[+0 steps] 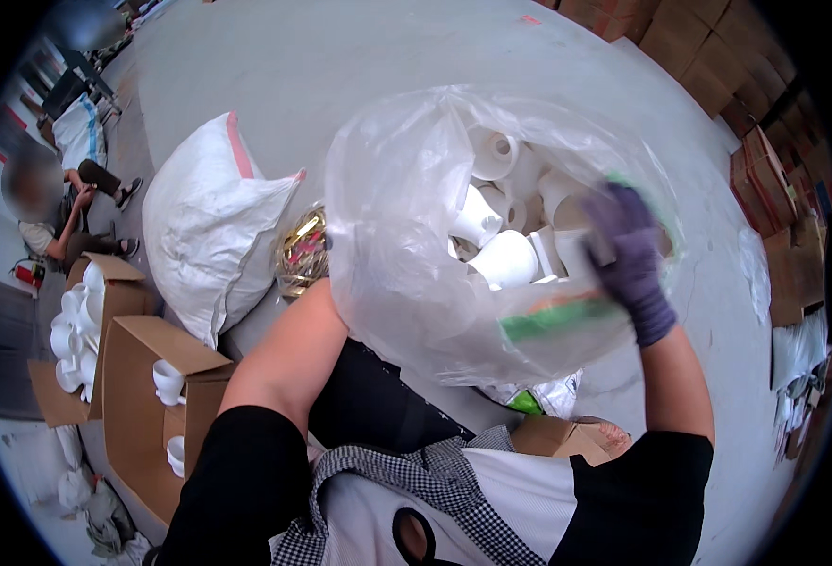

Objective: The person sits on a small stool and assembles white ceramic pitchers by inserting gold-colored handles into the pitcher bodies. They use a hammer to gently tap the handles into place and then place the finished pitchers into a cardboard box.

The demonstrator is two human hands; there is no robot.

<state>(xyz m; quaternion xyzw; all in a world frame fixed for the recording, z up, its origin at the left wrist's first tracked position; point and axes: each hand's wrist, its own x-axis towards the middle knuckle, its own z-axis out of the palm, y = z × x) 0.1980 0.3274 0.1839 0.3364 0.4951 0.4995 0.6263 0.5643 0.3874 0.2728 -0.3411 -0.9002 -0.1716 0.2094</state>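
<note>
A large clear plastic bag [387,189] stands in front of me with its mouth open. Inside lie several white, flared, cup-like pieces [507,259], some showing round holes. My right hand [623,241], in a dark purple glove, is over the right side of the bag's mouth. Motion blur smears its fingers, so I cannot see whether it grips anything. My left forearm [288,344] reaches to the bag's left side, where the plastic hides the hand. A green patch [557,319] shows on the bag's near side.
Left of the bag are a full white woven sack [208,217] and a bundle of shiny gold strips [304,247]. Open cardboard boxes [137,424] hold more white pieces. A person [62,226] sits at the far left. Stacked cartons [708,57] line the right side.
</note>
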